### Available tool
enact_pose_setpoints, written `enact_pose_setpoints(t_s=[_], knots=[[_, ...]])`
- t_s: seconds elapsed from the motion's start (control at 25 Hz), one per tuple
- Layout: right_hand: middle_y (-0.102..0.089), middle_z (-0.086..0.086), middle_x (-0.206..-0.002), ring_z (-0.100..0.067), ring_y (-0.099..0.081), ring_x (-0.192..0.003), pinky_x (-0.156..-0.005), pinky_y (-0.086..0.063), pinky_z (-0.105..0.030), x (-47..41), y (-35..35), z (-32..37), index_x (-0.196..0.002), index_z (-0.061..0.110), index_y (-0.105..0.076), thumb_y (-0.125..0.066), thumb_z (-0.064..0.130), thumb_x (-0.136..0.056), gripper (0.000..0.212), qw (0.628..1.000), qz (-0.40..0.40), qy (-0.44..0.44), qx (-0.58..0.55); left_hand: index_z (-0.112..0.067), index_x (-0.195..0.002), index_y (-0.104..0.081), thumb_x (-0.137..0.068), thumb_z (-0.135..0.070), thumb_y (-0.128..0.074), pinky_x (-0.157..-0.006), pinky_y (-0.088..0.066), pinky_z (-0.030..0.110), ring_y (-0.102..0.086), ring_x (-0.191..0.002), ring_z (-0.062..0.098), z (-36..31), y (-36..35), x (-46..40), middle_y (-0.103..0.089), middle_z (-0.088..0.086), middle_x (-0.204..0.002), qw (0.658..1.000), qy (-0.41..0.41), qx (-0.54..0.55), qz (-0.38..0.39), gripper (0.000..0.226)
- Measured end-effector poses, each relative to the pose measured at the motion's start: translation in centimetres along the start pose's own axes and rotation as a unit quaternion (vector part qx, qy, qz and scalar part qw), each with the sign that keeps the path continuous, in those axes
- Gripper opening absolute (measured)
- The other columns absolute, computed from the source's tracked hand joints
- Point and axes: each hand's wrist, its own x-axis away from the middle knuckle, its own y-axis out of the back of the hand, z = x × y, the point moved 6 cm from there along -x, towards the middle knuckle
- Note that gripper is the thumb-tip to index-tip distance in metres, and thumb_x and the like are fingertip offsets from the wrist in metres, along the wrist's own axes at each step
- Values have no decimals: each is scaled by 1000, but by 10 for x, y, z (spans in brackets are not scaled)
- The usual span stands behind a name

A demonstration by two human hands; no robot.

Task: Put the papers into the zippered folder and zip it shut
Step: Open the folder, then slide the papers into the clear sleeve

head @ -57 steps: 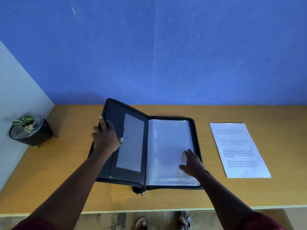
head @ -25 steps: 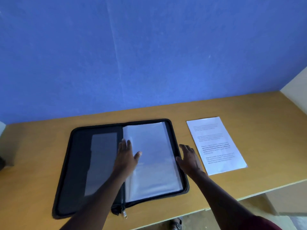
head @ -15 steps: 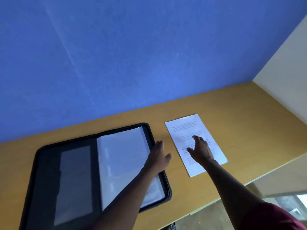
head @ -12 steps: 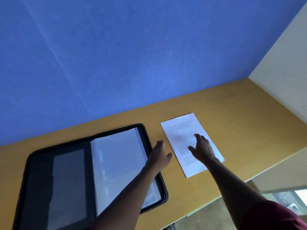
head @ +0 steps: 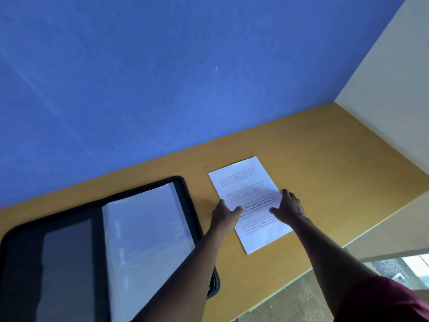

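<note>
The papers (head: 249,201), a white printed stack, lie flat on the wooden surface (head: 325,159) at the centre right of the frame, their long edges slanting from upper left to lower right. Lines of text run across the top sheet, some in bold around the middle.

Both hands are at the stack's middle. The left hand (head: 224,216) comes in from the lower left and sits at the stack's left edge, thumb laid over the top sheet and fingers along the side; whether those fingers are tucked under the edge cannot be told. The right hand (head: 289,208) sits at the right edge, fingers spread and bent over the margin, thumb pointing left onto the printed area. Neither grip is plainly closed round the stack; the sheets look flat on the surface.

The zippered folder (head: 188,205) lies open at the lower left of the frame, just beside the papers and apart from them. Its black zip border rings both halves. The right half shows clear plastic sleeves (head: 144,240) with a pale sheen; the left half is dark with a grey panel (head: 67,263). The left forearm crosses the folder's lower right corner.

A blue wall (head: 162,77) fills the upper frame, meeting a cream wall (head: 394,77) at the upper right. A dark red sleeve (head: 380,300) shows at the lower right corner, above patterned floor (head: 292,305).
</note>
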Motion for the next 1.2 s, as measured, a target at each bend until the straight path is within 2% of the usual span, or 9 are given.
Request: enact_pose_setpoints(t_s=[0.08,0.2,0.36,0.56,0.64,0.8,1.0,1.12,1.2], knots=[[-48,-18,-134,-39,-46,-122,-97,-45,-43,0,-4,-5,-137,8,-37,-75,31,-78,73,1000,9,-13,6,-13,-141,-45,-92,-32,-63,-105,-48,38,-55,-125,22,1,-2,-1,-56,2,-140,999,17,32,-4,55],[-47,-18,-132,-39,-45,-119,-95,-44,-43,1,-7,-2,-136,7,-37,-75,30,-78,72,1000,4,-7,16,-13,-139,-47,-90,-30,-62,-102,-49,38,-57,-122,22,1,-2,-4,-57,2,-139,998,32,59,-13,54],[-44,-17,-132,-38,-43,-119,-94,-44,-45,3,-9,2,-137,9,-37,-71,27,-83,67,1000,-11,-16,9,-15,-130,-55,-88,-26,-63,-92,-53,35,-63,-110,19,4,2,-8,-64,0,-127,996,32,79,-19,44],[-46,-16,-134,-38,-43,-126,-100,-38,-48,0,-6,-13,-134,11,-42,-64,27,-88,54,994,-7,-101,-47,-17,-120,-63,-88,-28,-65,-68,-51,23,-68,-96,13,6,9,-10,-71,-4,-112,995,31,85,-33,34],[-50,-16,-131,-38,-47,-124,-100,-41,-47,-1,-9,-18,-129,9,-45,-66,26,-87,50,990,-12,-115,-84,-18,-118,-64,-88,-28,-65,-66,-50,22,-68,-93,11,6,9,-12,-72,-5,-110,995,26,92,-28,32],[-62,-20,-120,-37,-57,-113,-85,-49,-37,-4,-12,-18,-123,0,-53,-68,22,-84,46,987,-19,-90,-133,-19,-115,-64,-89,-27,-65,-63,-49,20,-68,-91,9,8,9,-13,-71,-6,-108,995,20,92,-30,27],[-69,-8,-91,-30,-62,-82,-61,-43,-28,1,-2,-16,-103,15,-60,-68,14,-81,24,966,-31,-34,-255,-19,-113,-62,-90,-23,-64,-56,-46,13,-66,-87,3,11,9,-14,-70,-9,-105,996,8,81,-35,23],[-71,-7,-88,-26,-62,-76,-60,-45,-28,8,7,-10,-98,19,-61,-68,10,-84,18,937,-22,12,-347,-19,-113,-59,-90,-20,-66,-54,-48,10,-65,-87,1,13,16,-14,-67,-12,-102,995,-13,89,-48,24],[-72,-9,-89,-23,-62,-74,-64,-49,-31,13,13,-2,-99,14,-61,-66,4,-86,17,911,-3,45,-410,-18,-115,-57,-90,-21,-68,-69,-52,18,-66,-95,6,12,23,-14,-69,-9,-108,990,-32,126,-54,28]])
